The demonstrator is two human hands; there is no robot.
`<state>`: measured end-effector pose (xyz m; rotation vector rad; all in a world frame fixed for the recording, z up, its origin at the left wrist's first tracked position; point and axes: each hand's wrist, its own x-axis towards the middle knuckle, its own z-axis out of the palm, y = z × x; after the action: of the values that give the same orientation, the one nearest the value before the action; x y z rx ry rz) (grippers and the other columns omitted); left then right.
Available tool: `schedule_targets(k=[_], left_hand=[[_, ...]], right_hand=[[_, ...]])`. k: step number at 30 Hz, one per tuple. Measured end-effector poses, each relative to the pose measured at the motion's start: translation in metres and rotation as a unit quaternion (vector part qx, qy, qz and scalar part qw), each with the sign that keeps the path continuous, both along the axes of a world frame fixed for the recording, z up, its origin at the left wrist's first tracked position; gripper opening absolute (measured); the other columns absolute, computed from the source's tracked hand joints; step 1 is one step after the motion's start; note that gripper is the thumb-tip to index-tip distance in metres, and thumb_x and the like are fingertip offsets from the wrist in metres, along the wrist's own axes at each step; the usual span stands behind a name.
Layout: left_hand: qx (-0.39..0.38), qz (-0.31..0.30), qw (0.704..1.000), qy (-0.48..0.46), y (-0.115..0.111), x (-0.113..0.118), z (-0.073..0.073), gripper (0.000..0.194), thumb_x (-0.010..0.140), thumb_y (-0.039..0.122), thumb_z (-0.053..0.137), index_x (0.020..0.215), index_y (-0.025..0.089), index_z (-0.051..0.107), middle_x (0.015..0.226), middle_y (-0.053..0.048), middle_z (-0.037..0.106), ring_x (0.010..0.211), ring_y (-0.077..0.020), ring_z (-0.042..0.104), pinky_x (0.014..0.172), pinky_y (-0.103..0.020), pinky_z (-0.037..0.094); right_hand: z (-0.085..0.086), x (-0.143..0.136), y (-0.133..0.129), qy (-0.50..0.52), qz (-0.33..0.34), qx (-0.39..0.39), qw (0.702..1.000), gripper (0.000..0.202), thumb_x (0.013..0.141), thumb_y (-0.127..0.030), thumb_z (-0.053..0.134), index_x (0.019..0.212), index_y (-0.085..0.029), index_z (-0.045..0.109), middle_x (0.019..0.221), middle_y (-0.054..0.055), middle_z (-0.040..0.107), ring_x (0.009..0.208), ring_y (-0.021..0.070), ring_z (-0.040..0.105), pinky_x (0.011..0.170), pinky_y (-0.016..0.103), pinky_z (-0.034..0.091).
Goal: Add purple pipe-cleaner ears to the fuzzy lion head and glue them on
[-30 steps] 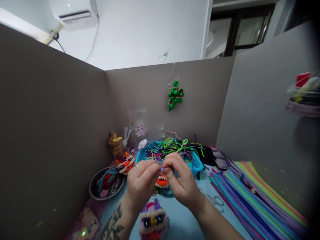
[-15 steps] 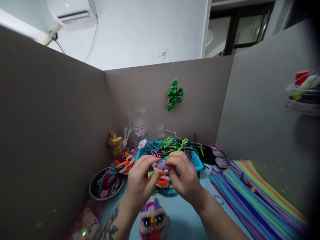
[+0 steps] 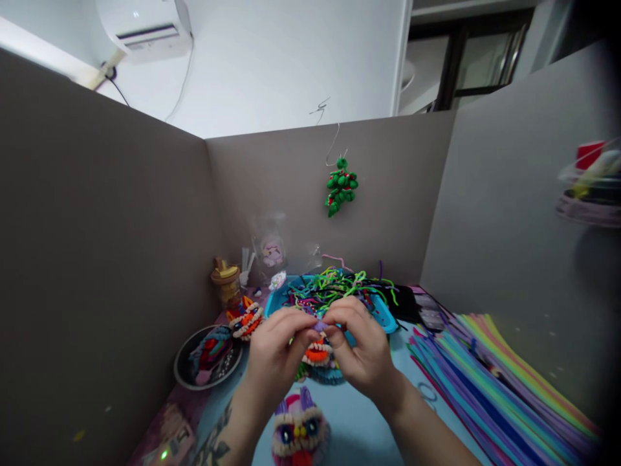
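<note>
Between the fingertips of both hands is a small purple pipe cleaner piece (image 3: 319,325), mostly covered by the fingers. My left hand (image 3: 281,343) pinches its left side, and my right hand (image 3: 361,343) pinches the other side. Below them on the blue mat stands a pipe cleaner figure (image 3: 299,432) with big eyes, a yellow beak and purple ears. Partly hidden behind the hands is another figure (image 3: 319,353) with cream and orange bands and a blue base.
Behind the hands, a blue tray (image 3: 276,299) holds tangled pipe cleaner scraps. Long pipe cleaners (image 3: 495,375) lie at right. A metal bowl (image 3: 183,375), an orange figure (image 3: 247,318) and a lidded cup (image 3: 226,285) stand left. Grey panels (image 3: 272,175) enclose the table.
My fingertips have drawn closer together around the purple piece, covering more of it, and sit slightly lower. The whole view has shifted a little.
</note>
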<state>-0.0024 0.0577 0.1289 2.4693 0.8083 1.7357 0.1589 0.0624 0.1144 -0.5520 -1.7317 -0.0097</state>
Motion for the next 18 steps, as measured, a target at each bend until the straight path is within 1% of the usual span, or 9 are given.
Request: schedule_targets(k=[5,10,12,14,16,18], left_hand=[[0.048,0.003,0.999,0.021,-0.0006,-0.0016,-0.0008,0.009,0.084,0.012,0.06,0.088,0.018,0.066,0.078,-0.004,0.069,0.075,-0.0149,0.065,0.069,-0.025,0.053],[0.055,-0.01,0.998,0.042,-0.0003,-0.007,0.0019,0.01,0.085,0.009,0.059,0.086,0.017,0.064,0.078,-0.004,0.069,0.073,-0.0132,0.064,0.068,-0.022,0.053],[0.052,-0.004,0.997,0.05,0.0008,-0.0086,0.0021,0.01,0.085,0.01,0.058,0.087,0.018,0.064,0.08,-0.004,0.069,0.075,-0.0134,0.064,0.07,-0.022,0.053],[0.044,0.009,0.997,0.056,0.002,-0.0087,0.0012,0.009,0.087,0.015,0.057,0.091,0.018,0.065,0.084,-0.006,0.07,0.08,-0.0153,0.065,0.073,-0.025,0.054],[0.031,0.023,0.997,0.063,0.0031,-0.0074,-0.0009,0.015,0.089,0.022,0.056,0.101,0.018,0.064,0.093,-0.009,0.07,0.088,-0.0184,0.065,0.076,-0.028,0.055],[0.018,0.038,0.997,0.069,0.0037,-0.0051,-0.0032,0.023,0.088,0.025,0.057,0.11,0.017,0.061,0.101,-0.011,0.069,0.094,-0.0205,0.064,0.078,-0.031,0.055]], right_hand=[[0.0036,-0.0029,-0.0028,0.018,0.033,-0.051,0.998,0.012,0.088,-0.01,0.048,0.082,-0.019,0.054,0.078,0.003,0.055,0.076,0.0174,0.053,0.067,0.031,0.044],[0.0038,-0.0069,-0.0051,0.027,0.068,-0.077,0.994,0.014,0.089,-0.012,0.047,0.078,-0.019,0.053,0.075,0.002,0.053,0.074,0.0157,0.052,0.065,0.028,0.043],[0.0024,-0.0084,-0.0045,0.03,0.064,-0.085,0.994,0.014,0.089,-0.013,0.047,0.078,-0.019,0.052,0.076,0.002,0.053,0.074,0.0155,0.052,0.066,0.028,0.042],[0.0011,-0.0094,-0.0034,0.04,0.045,-0.093,0.994,0.015,0.09,-0.013,0.047,0.078,-0.019,0.052,0.076,0.002,0.053,0.074,0.0153,0.051,0.066,0.028,0.042],[0.0002,-0.0096,-0.0024,0.051,0.019,-0.098,0.994,0.015,0.091,-0.014,0.046,0.077,-0.019,0.051,0.076,0.002,0.052,0.072,0.015,0.051,0.065,0.028,0.041],[-0.0001,-0.0092,-0.0019,0.055,0.004,-0.095,0.994,0.016,0.091,-0.013,0.046,0.077,-0.019,0.051,0.076,0.002,0.052,0.072,0.015,0.05,0.064,0.028,0.04]])
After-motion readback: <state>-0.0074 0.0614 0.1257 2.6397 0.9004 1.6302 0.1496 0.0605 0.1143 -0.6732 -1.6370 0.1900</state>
